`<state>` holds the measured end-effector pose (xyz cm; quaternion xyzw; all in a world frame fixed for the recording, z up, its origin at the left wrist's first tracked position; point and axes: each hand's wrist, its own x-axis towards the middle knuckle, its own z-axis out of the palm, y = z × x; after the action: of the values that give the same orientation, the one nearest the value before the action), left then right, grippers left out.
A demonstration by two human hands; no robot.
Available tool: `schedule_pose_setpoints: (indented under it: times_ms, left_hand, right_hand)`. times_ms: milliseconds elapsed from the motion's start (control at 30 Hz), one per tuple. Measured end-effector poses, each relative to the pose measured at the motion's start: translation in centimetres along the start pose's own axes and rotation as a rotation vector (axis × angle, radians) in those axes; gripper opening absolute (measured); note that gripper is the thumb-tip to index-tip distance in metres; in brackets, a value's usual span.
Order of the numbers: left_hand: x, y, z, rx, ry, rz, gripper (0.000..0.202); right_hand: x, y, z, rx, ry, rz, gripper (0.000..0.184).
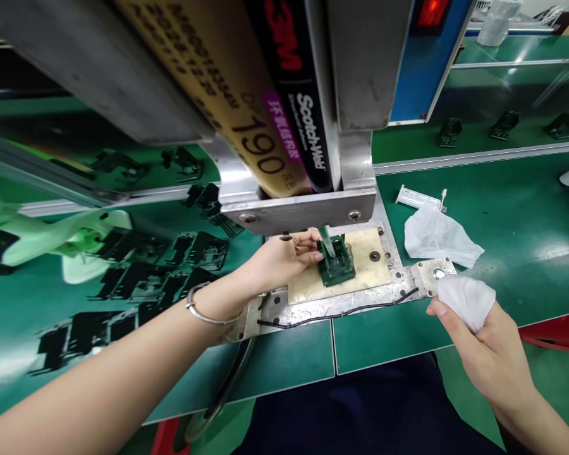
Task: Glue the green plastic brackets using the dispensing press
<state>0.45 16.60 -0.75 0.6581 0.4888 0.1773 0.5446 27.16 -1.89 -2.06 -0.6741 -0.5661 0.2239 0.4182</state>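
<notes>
My left hand is closed on the near-left edge of a small dark green plastic housing, its fingertips at the side. The housing rests on a pale plate on the metal base of a dispenser. A clear green-tinted mixing nozzle points down into the housing; I cannot tell whether its tip touches. My right hand grips a folded white wipe. Its thumb and fingers are beside a round silver button on the base's right end. Above stands the Scotch-Weld adhesive cartridge in its metal holder.
Several dark housings stand on the green table to the left, near a pale green fan. A crumpled white wipe and a white syringe-like tube lie at right. More parts sit behind the rail.
</notes>
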Motion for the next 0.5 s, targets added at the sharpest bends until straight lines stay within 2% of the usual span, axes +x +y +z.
schedule_pose_setpoints:
  times_ms: [100,200,267,333,400,467,500]
  left_hand:
    - [0.9,-0.6,0.0,0.052,0.016,0.066,0.015]
    - [1.3,-1.3,0.4,0.097,0.022,0.113,0.018]
    - [1.0,-1.5,0.3,0.124,0.039,0.129,0.021]
    - [-0.1,-1.6,-0.4,0.19,0.113,0.137,0.029]
    - [-2.2,-1.9,-1.5,0.289,0.27,0.125,0.05]
    - [-5.0,-2.5,-2.7,0.369,0.439,0.034,0.064]
    - [-6.5,-3.1,-3.2,0.386,0.496,-0.062,0.064]
  right_hand:
    - [0.3,0.7,-0.2,-0.018,0.118,0.069,0.021]
    - [1.4,1.9,0.0,-0.065,0.311,0.17,0.035]
    - [2.6,3.2,0.4,-0.102,0.442,0.237,0.046]
    - [3.9,4.5,0.8,-0.073,0.516,0.297,0.052]
    - [4.9,5.7,1.2,0.053,0.475,0.35,0.056]
    - [5.4,6.4,1.6,0.205,0.371,0.396,0.062]
    - [5.5,6.5,1.8,0.264,0.328,0.416,0.066]
